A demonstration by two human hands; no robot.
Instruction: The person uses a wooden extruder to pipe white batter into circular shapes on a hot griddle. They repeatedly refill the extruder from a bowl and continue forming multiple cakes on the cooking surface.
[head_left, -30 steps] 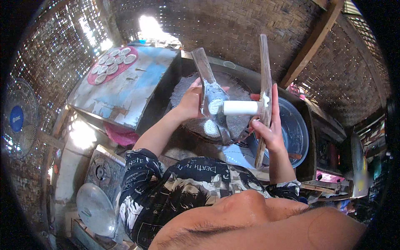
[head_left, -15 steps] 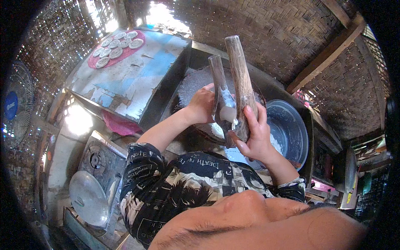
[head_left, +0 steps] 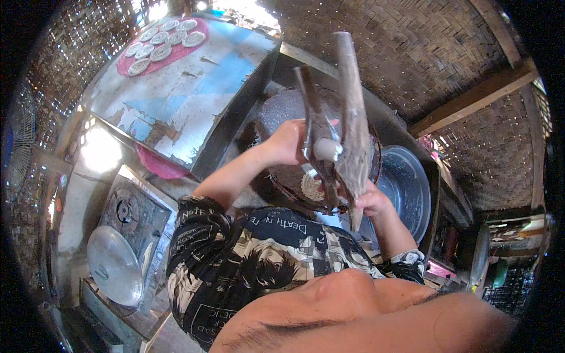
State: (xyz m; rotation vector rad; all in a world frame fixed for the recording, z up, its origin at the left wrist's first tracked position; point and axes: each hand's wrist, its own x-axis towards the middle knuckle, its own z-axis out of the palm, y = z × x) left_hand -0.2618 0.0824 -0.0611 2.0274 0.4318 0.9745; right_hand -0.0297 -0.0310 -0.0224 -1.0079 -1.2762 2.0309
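Over a round tray (head_left: 275, 109) I hold a two-part wooden press with both hands. The darker, thinner part (head_left: 312, 97) is in my left hand (head_left: 288, 142), whose fingers pass behind it. My right hand (head_left: 375, 200) grips the lower end of the thicker, paler part (head_left: 355, 117), which stands tilted beside the other. Between the two wooden parts shows a short whitish cylinder (head_left: 325, 149); whether it is dough or a plunger, I cannot tell. Below the press, a coiled white dough round (head_left: 311, 187) lies on the tray, partly covered by the wood.
A large grey basin (head_left: 407, 182) stands right of the tray. On the worn white-and-blue box top (head_left: 188, 100) at left, a pink sheet (head_left: 122, 66) holds several coiled dough rounds. A stove (head_left: 126, 206) and a metal lid (head_left: 115, 267) are at lower left. Woven walls enclose the space.
The thicker wooden part has shifted away from the darker one, exposing more of the whitish cylinder. My right hand has slid to its lower end. The dough round below shows more fully.
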